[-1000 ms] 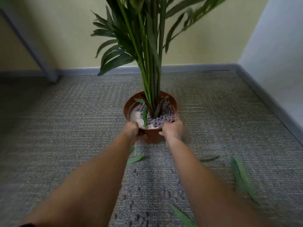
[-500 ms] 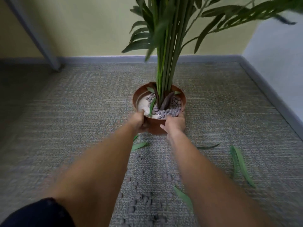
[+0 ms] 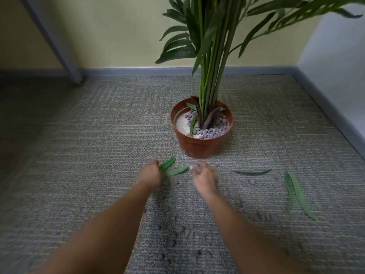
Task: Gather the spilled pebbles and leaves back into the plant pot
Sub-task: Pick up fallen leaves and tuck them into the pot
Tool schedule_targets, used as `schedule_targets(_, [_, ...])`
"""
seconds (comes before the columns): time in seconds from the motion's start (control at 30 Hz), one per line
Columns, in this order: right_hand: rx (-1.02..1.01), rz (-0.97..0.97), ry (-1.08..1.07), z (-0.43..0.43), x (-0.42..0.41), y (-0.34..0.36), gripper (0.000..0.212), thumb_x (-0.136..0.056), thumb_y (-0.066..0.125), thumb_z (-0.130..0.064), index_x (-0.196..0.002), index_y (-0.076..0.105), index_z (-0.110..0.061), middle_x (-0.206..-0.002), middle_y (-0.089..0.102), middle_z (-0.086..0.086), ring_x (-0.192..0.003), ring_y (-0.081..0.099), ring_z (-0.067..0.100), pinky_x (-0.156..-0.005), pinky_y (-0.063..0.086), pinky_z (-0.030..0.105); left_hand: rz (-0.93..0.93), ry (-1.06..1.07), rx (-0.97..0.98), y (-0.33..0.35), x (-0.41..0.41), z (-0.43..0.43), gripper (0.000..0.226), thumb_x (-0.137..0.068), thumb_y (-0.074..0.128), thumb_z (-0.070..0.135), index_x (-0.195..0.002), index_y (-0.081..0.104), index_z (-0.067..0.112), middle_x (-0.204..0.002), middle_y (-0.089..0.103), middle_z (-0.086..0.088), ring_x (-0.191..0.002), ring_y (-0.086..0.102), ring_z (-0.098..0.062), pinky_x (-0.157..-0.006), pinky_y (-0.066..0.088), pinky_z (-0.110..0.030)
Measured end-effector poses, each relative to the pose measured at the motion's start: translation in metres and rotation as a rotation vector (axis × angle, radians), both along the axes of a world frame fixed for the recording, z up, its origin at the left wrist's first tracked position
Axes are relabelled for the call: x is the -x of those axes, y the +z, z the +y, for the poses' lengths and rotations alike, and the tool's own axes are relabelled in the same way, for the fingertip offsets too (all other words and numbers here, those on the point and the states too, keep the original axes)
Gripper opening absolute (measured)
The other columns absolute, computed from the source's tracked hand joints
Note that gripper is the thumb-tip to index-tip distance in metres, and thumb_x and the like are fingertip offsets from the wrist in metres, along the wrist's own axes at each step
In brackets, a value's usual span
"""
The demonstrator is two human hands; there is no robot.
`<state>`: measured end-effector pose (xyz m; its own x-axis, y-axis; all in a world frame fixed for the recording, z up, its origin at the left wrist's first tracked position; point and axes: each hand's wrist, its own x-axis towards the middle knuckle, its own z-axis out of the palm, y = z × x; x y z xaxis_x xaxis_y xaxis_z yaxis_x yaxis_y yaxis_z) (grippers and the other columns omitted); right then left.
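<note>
Fingers [image 3: 156,162] of left hand [image 3: 149,173] curled shut on base of short green leaf [image 3: 167,164], blade angled up and right toward pot; second leaf [image 3: 176,171] just under it, long axis nearly level, tip pointing right, near end hidden at the hand, so grip on that one not clear. Right hand [image 3: 203,178] beside it, blurred, fingertips bent inward above carpet [image 3: 79,155]; open or closed, cannot tell.

Between and below forearms: scattered pebbles [image 3: 186,232], small, rounded, grey-purple, matte, strewn loosely over ribbed grey looped carpet.

Beyond hands, slightly right: plant pot [image 3: 197,147] standing upright on floor, round, terracotta-brown smooth plastic, tapering downward. Inside, more pebbles heaped toward right and front, pale smooth patch bare at left, one narrow leaf lying across it. Bundle of straight green stems [image 3: 209,76] rising near vertical, fronds spreading up and right.

Right of pot: dark slim leaf [image 3: 251,172] flat on carpet, long axis level, slightly bowed. Farther right: pair of long leaves [image 3: 296,192], flat, lance-shaped, touching at top and splaying downward, long axes running top to bottom, outer one slanting right.
</note>
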<state>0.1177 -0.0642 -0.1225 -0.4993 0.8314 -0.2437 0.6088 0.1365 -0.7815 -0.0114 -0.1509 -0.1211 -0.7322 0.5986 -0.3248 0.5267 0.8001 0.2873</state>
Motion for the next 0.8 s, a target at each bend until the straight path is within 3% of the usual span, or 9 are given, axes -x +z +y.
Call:
schedule_targets(0.23, [0.086, -0.111, 0.259, 0.000, 0.020, -0.013, 0.035, -0.094, 0.045, -0.017, -0.129, 0.048, -0.016, -0.138, 0.036, 0.013, -0.126, 0.039, 0.029, -0.103, 0.032, 0.029, 0.017, -0.061, 0.046, -0.016, 0.003, -0.007, 0.031, -0.094, 0.038, 0.007, -0.123, 0.046, 0.011, -0.116, 0.060, -0.018, -0.106, 0.059, -0.033, -0.090, 0.048, -0.042])
schedule_targets(0.53, [0.090, -0.079, 0.255, -0.001, 0.033, -0.016, 0.038, -0.096, 0.043, -0.015, -0.133, 0.046, -0.009, -0.145, 0.037, 0.009, -0.132, 0.036, 0.024, -0.107, 0.028, 0.027, 0.145, -0.029, 0.066, -0.014, 0.009, 0.000, 0.030, -0.093, 0.041, 0.004, -0.118, 0.055, 0.011, -0.112, 0.063, -0.016, -0.102, 0.061, -0.032, -0.083, 0.049, -0.038])
schedule_targets(0.63, [0.113, -0.072, 0.235, -0.002, 0.037, -0.016, 0.040, -0.097, 0.040, -0.016, -0.136, 0.040, -0.010, -0.149, 0.031, 0.007, -0.134, 0.033, 0.023, -0.110, 0.028, 0.033, 0.149, -0.028, 0.066, -0.014, 0.006, 0.001, 0.022, -0.093, 0.049, 0.011, -0.110, 0.062, 0.012, -0.105, 0.065, -0.012, -0.095, 0.063, -0.027, -0.075, 0.048, -0.031])
schedule_targets(0.7, [0.119, -0.025, 0.185, -0.004, 0.038, -0.018, 0.040, -0.096, 0.039, -0.014, -0.136, 0.041, -0.009, -0.147, 0.034, 0.009, -0.118, 0.045, 0.019, -0.092, 0.045, 0.028, 0.118, 0.007, 0.031, -0.012, 0.005, -0.002, 0.022, -0.092, 0.049, 0.011, -0.109, 0.065, 0.013, -0.107, 0.065, -0.012, -0.097, 0.063, -0.027, -0.079, 0.050, -0.033])
schedule_targets(0.77, [0.135, 0.065, 0.070, -0.007, 0.036, -0.016, 0.037, -0.095, 0.041, -0.011, -0.132, 0.046, -0.009, -0.141, 0.043, 0.009, -0.088, 0.049, 0.011, -0.065, 0.039, 0.017, 0.056, 0.066, -0.043, -0.010, 0.006, -0.004, 0.023, -0.091, 0.049, 0.009, -0.106, 0.067, 0.013, -0.106, 0.067, -0.014, -0.097, 0.064, -0.029, -0.081, 0.050, -0.035])
schedule_targets(0.8, [0.141, 0.113, -0.015, -0.008, 0.033, -0.013, 0.035, -0.095, 0.043, -0.011, -0.129, 0.050, -0.010, -0.137, 0.047, 0.009, -0.080, 0.049, 0.007, -0.062, 0.040, 0.017, 0.023, 0.101, -0.096, -0.008, 0.006, -0.006, 0.024, -0.090, 0.050, 0.007, -0.105, 0.068, 0.012, -0.104, 0.068, -0.015, -0.095, 0.065, -0.030, -0.080, 0.051, -0.034])
